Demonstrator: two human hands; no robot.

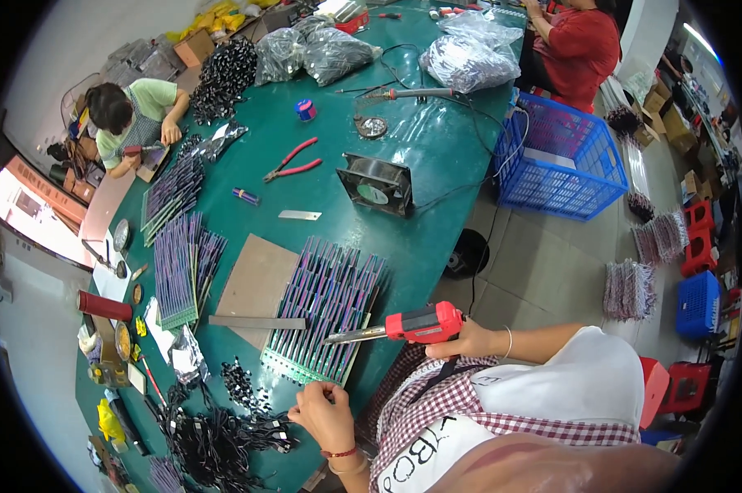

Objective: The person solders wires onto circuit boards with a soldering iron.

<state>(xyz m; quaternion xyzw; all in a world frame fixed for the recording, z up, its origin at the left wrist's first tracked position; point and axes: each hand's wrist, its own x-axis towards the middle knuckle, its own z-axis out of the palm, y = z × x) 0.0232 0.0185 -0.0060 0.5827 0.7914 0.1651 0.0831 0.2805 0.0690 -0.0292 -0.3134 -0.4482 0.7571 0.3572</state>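
Observation:
In my right hand (473, 338) is a red and black soldering gun (424, 323), its long metal tip pointing left over a panel of thin purple-dark strips (325, 287). A green circuit board edge (293, 364) runs along the panel's near end. Just below that edge is my left hand (325, 417), its fingers pinched together; whatever they hold is too small to make out. A flat grey metal bar (256, 322) lies across the strips and a brown cardboard sheet (254, 279). Small black parts (243, 386) are scattered left of my left hand, beside a heap of black cables (210, 435).
Farther up the green table are a square fan (376, 185), red-handled pliers (293, 159), a blade (299, 215) and a soldering iron (420, 94). More strip panels (182, 271) lie left. A blue crate (560, 156) stands right of the table. Two co-workers sit at its far edges.

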